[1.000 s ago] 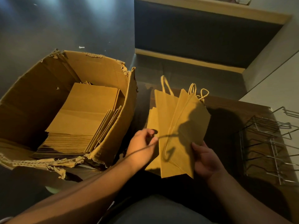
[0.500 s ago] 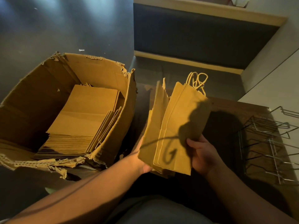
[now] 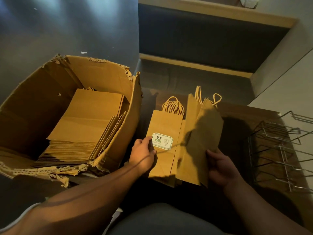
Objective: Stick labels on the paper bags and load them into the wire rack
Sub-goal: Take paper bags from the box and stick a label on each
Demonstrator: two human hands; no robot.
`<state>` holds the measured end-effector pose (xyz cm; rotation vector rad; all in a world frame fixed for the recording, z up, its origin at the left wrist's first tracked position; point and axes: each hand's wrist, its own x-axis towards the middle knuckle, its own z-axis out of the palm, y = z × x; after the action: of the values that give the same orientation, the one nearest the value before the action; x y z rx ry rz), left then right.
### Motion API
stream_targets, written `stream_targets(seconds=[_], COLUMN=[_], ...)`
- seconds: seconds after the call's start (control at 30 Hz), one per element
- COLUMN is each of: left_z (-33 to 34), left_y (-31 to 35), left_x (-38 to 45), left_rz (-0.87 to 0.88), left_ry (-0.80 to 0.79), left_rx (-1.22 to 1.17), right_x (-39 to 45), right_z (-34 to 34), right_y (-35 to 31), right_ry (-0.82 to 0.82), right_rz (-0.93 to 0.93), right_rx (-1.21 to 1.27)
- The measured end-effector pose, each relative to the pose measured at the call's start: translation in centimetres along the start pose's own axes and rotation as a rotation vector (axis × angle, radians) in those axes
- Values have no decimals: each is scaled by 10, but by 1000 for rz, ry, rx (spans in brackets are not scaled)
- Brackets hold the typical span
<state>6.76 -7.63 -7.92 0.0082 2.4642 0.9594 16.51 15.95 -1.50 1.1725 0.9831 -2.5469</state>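
Bags point(image 3: 165, 126) lie flat in a pile on the table point(image 3: 240, 119), the top 1 bearing a white label point(image 3: 162, 140) marked 9.9; its smaller print is too fine to read. Left hand point(image 3: 144, 154) rests on that pile at the label's left edge, fingers curled at the bag's side, though whether they pinch it I cannot tell. Right hand point(image 3: 220, 168) grips a sheaf point(image 3: 201, 133) of unlabelled bags upright just right of the pile, thumb in front and the other fingers hidden behind the paper; how many bags it holds is unclear. Half a second ago both hands held 1 fanned bunch and no label showed; now the bunch is split, with the labelled pile laid down. Box point(image 3: 108, 77), torn along its rim, holds a deep stack point(image 3: 81, 133) of flat bags, several leaning against its right wall. Rack point(image 3: 277, 150) stands at the table's right end, cut off by the frame edge.
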Motion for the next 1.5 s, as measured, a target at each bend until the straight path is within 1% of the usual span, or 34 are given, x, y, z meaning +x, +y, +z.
stream_targets(seconds=[0.07,0.2,0.23,0.3,0.37,0.43,0.53,0.6,0.67,0.7,0.77,0.8,0.83,0.9,0.97,1.0,1.03,1.1,1.13,1.17,1.2,1.23,1.3,1.33,1.37,1.4,1.43,1.5], left_z=[-1,-1,-1,-3,-6,-4,-2,-4,-5,-5,-2,-1,-1,-1,-2,-2,-2,-1,-1,-2,-4,-6,-7,-6,-5,-5,-2,2], left_y=[0,3,5,8,12,8,2,2,5,5,4,3,2,1,2,3,5,7,8,9,9,10,10,9,8,8,8,8], left_x=[0,2,2,0,-5,-6,-2,-2,-3,-4,-3,-3,-3,-3,-2,-2,-2,-2,-3,-4,-5,-7,-8,-8,-9,-10,-11,-13], left_rz=[38,91,97,70,43,70,54,15,-2,5,25,51,81,103,103,107,111,96,78,52,19,-17,-48,-42,-34,-22,-5,12], left_ry=[1,44,67,74,13,-9,41,44,21,13,4,2,-9,-7,-2,0,-1,5,16,20,14,8,3,2,-15,-41,-61,-64], left_rx=[38,10,-51,-246,-336,-244,-39,-11,6,18,20,32,49,62,64,64,54,19,-14,-58,-123,-193,-267,-246,-182,-101,-39,-13], right_x=[5,14,16,20,24,27,31,31,26,20,5,-2,-9,-19,-22,-19,-15,-3,4,11,17,21,25,28,29,33,35,47], right_z=[-2,-1,0,5,9,15,18,18,17,17,23,27,33,46,57,60,64,72,74,73,70,65,49,41,34,28,26,21], right_y=[4,13,15,18,23,28,31,29,24,21,12,9,8,7,10,13,18,30,36,43,49,53,55,54,52,51,50,53], right_ry=[68,88,89,88,84,124,255,328,367,394,490,498,469,405,385,359,314,163,64,-17,-58,-39,146,238,312,362,385,374], right_rz=[-45,-71,-70,-66,-67,-84,-175,-227,-256,-290,-427,-526,-620,-749,-790,-761,-689,-431,-295,-201,-170,-204,-395,-468,-460,-378,-234,-31], right_rx=[-46,-55,-67,-113,-182,-277,-399,-436,-460,-528,-884,-1043,-1123,-1140,-1178,-1221,-1263,-1299,-1258,-1193,-1144,-1160,-1290,-1331,-1335,-1287,-1205,-1031])
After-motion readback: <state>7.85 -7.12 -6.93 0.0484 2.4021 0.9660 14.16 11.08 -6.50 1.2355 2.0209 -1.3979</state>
